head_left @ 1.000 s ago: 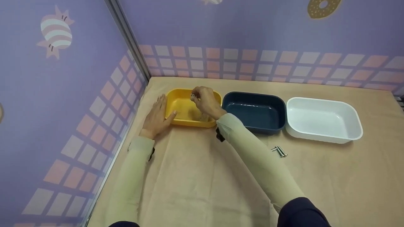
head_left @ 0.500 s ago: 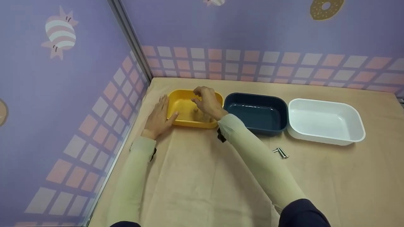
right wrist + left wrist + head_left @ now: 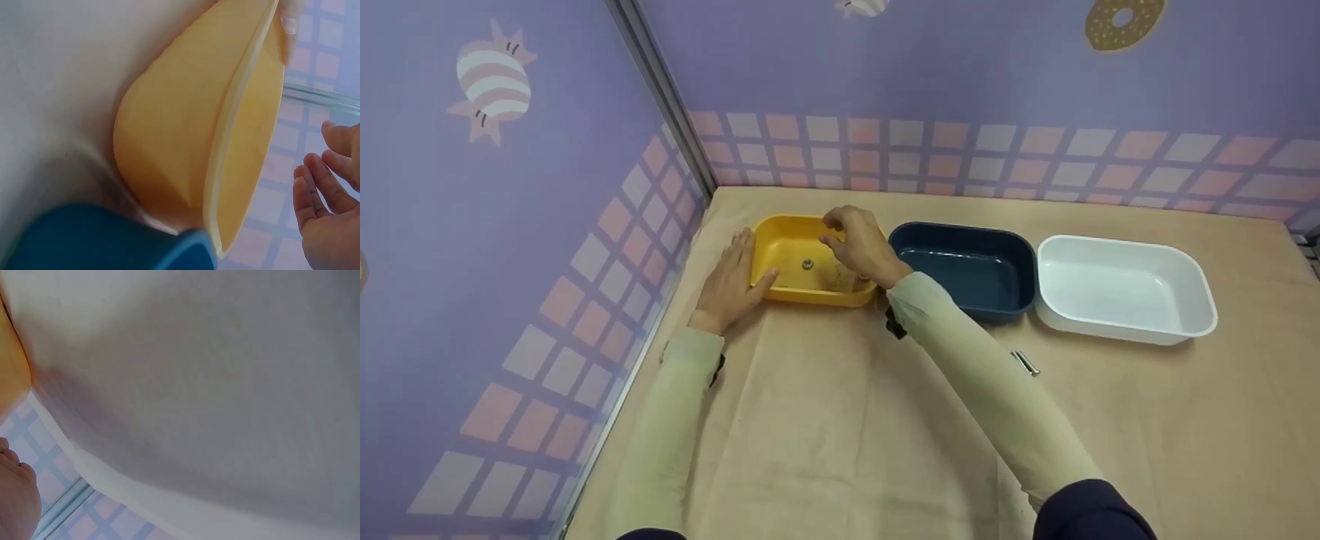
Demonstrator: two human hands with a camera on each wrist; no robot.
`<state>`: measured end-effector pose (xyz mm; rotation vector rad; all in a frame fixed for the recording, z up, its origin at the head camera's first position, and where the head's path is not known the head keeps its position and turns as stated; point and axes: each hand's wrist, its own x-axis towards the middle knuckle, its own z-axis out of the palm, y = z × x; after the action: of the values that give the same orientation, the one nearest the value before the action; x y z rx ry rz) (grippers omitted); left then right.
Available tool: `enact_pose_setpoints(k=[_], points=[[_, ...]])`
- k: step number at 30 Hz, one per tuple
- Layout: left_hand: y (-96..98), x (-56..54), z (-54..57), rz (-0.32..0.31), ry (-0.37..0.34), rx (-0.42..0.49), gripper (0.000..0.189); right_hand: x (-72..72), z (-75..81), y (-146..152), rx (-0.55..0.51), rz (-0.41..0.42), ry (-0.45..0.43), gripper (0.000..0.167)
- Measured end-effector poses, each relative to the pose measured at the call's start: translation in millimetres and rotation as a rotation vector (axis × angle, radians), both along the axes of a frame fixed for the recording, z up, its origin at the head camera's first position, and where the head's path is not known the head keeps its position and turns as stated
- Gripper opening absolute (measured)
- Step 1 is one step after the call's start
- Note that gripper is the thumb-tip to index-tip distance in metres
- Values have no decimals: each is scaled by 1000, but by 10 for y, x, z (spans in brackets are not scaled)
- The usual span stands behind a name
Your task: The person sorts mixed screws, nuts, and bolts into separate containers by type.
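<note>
While the left hand (image 3: 727,289) lies against the left end of the yellow tray (image 3: 780,255), its fingers straight and its thumb reaching over the front rim, the right hand (image 3: 861,244) hangs over the tray's right side. The right hand's fingers are loosely bent and parted from the thumb, with nothing seen between them; the left hand touches the tray without gripping it.

A small metal piece (image 3: 808,264) lies on the floor of the yellow tray, near its middle. Another glint shows at the front right, by the right hand, too small to tell what it is.

The yellow tray sits on the cloth-covered table (image 3: 795,420), at the left of a row. Just beside it is a dark blue tray (image 3: 967,281), and next to that a white tray (image 3: 1117,292). In front of the blue tray, close to the right sleeve (image 3: 990,382), metal bolts (image 3: 1027,363) lie on the cloth. Behind the row stands a purple wall (image 3: 975,67) with pink and white squares.
</note>
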<state>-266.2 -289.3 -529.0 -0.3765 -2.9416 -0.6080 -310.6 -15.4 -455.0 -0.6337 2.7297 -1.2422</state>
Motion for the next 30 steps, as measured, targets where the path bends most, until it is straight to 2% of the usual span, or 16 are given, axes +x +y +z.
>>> enact_pose_setpoints(k=[8,15,23,30], points=[[-5,3,-38,-2,12,13,87,40,-16,130,10,40,53,33],[-8,2,-42,-2,-10,-9,88,173,-4,296,6,70,76,32],[-31,4,-16,-4,-42,-13,89,324,42,511,71,86,116,38],[-37,-2,11,2,-27,-27,88,437,98,712,55,114,203,38]])
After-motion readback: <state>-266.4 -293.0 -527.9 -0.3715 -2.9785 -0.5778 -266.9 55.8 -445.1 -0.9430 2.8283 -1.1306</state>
